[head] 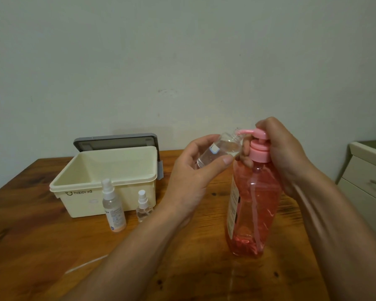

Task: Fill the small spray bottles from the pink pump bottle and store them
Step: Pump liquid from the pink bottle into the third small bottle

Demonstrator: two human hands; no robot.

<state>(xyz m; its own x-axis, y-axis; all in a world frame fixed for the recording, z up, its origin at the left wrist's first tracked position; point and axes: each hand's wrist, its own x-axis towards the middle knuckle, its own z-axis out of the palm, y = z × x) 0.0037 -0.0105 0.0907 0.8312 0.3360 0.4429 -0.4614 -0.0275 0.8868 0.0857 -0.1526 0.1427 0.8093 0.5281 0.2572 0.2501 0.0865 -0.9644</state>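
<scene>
We see our left hand (195, 170) curling fingers and thumb round the uncapped small spray bottle (224, 148), tilted just left of the pink pump bottle (254, 203), its open neck pointing up at the spout (244, 132), while our right hand (278, 153) wraps its fingers over the pump head (259, 135).

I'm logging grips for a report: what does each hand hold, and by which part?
The left hand holds the small clear bottle by its body, mouth at the spout. The right hand grips the pink pump bottle at its pump head.
</scene>
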